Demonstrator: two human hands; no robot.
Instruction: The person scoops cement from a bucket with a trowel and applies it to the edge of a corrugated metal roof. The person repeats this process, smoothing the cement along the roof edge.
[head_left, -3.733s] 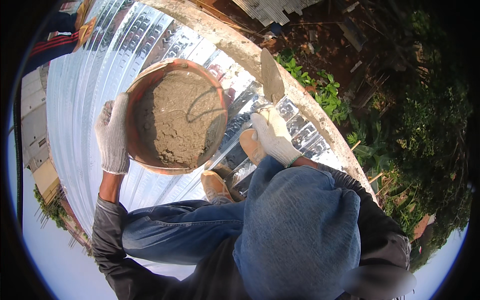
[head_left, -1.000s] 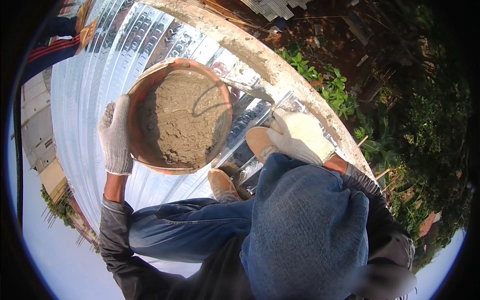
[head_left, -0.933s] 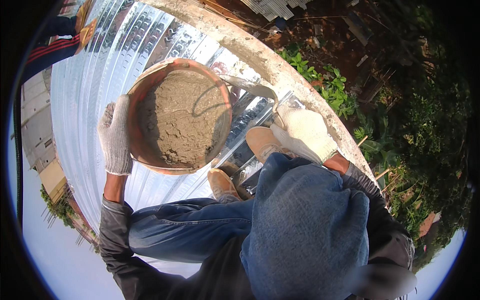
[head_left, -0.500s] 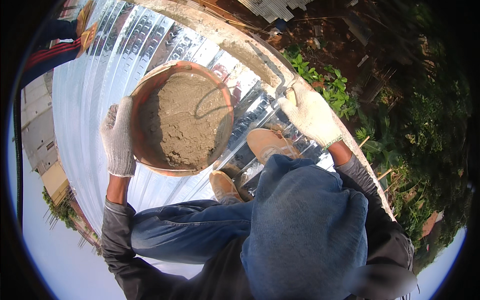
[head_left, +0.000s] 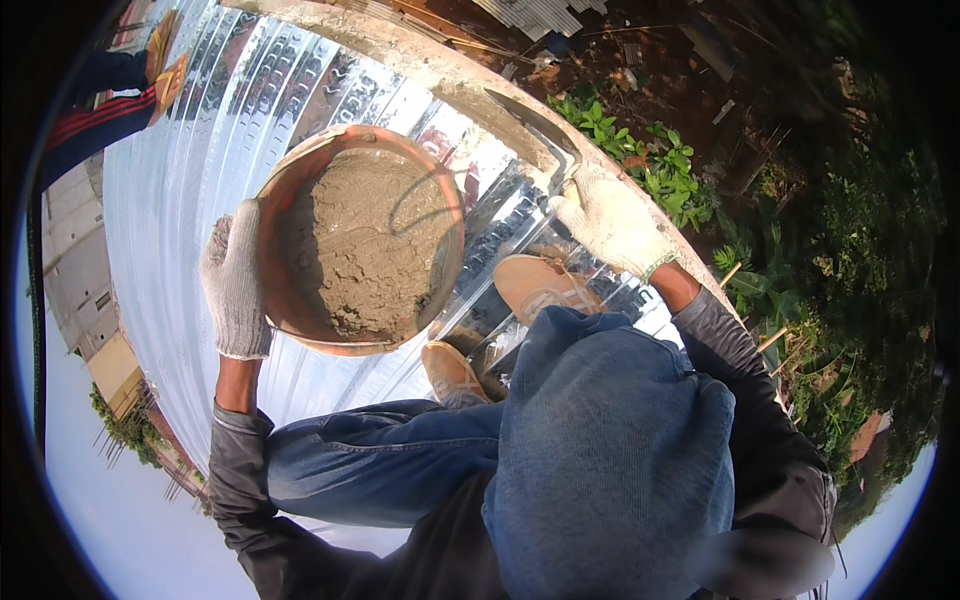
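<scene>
A round reddish-orange bucket (head_left: 283, 225) of wet grey-brown mortar (head_left: 375, 235) stands on shiny ribbed metal sheeting. My left hand (head_left: 235, 280), in a white knitted glove, is closed on the bucket's left rim. My gloved right hand (head_left: 610, 222) is wrapped around the handle of a trowel. The trowel's dark blade (head_left: 530, 117) points up and left along the mortar-smeared top of a low wall (head_left: 470, 95). Whether the blade touches the wall, I cannot tell. The bucket's curved wire handle crosses over the mortar or casts a shadow there.
Ribbed metal sheeting (head_left: 170, 230) spreads under my two tan shoes (head_left: 540, 285). Another person's leg and sandalled feet (head_left: 165, 85) are at the upper left. Past the wall lie lower ground with green plants (head_left: 670, 180) and scrap roofing sheets (head_left: 535, 15).
My right hand has shifted slightly left with the trowel, and the blade has turned to show a wider, darker face. My left hand still grips the bucket, which has barely moved.
</scene>
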